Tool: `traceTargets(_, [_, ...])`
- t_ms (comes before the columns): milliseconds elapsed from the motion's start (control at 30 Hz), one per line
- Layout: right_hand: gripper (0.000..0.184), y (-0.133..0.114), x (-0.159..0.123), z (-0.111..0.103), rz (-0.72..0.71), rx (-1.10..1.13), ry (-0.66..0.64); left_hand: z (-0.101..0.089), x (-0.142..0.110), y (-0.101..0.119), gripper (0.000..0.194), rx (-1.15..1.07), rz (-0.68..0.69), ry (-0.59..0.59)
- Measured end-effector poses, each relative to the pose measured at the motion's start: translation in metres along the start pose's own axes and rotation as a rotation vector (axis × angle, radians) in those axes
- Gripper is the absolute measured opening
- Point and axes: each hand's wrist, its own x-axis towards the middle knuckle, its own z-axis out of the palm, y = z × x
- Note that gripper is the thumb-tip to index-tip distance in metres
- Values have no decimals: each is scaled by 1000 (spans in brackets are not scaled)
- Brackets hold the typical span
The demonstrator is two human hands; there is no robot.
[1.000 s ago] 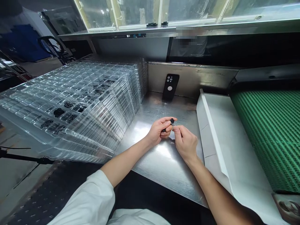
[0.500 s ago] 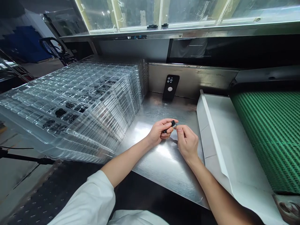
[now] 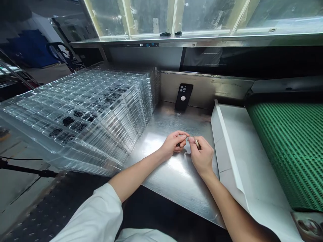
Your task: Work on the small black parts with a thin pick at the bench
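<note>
My left hand (image 3: 175, 143) is closed around a small black plastic part (image 3: 178, 144), most of it covered by the fingers. Close beside it, my right hand (image 3: 202, 154) pinches a small thin-tipped tool (image 3: 197, 144) with a pale, brass-coloured body, and its tip points up between thumb and forefinger. The two hands meet almost fingertip to fingertip above the metal worktop (image 3: 161, 178). Left of them rises a tall stack of clear plastic trays (image 3: 126, 124). Round black parts (image 3: 68, 121) sit in some pockets of the top tray.
A black phone (image 3: 183, 97) leans against the metal back wall. To the right, a white chute-like panel (image 3: 242, 141) runs beside a green conveyor belt (image 3: 297, 148). Overhead is a metal-framed glass housing (image 3: 176, 42). A pallet-truck-like handle (image 3: 60, 53) stands at far left.
The left fingers have closed over the black part, which showed more before. The right hand has turned, so the pale tool now shows between its fingers. The camera view has tilted slightly upward.
</note>
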Motion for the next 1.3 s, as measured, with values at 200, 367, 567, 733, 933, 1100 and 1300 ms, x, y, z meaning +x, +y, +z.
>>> traceTargets(200, [18, -6, -2, 0, -120, 17, -68, -8, 8, -1, 8, -270, -76, 254])
traceTargets(367, [14, -6, -6, 3, -96, 9, -176, -7, 10, -3, 3, -354, 25, 371])
traceTargets(567, [17, 0, -9, 9, -53, 4, -247, 0, 7, -8, 10, -404, 16, 297])
traceTargets(733, [18, 4, -10, 10, -64, -44, -217, 6, -1, -3, 13, -426, 15, 164])
traceTargets(933, [22, 7, -11, 10, -65, -59, -230, 7, -4, 0, 13, -397, 15, 115])
traceTargets(1100, [17, 8, -10, 9, -68, -42, -231, 7, -3, -2, 11, -391, 9, 124])
traceTargets(1300, [17, 7, -13, 10, -83, -74, -235, 8, -3, -4, 17, -381, -1, 138])
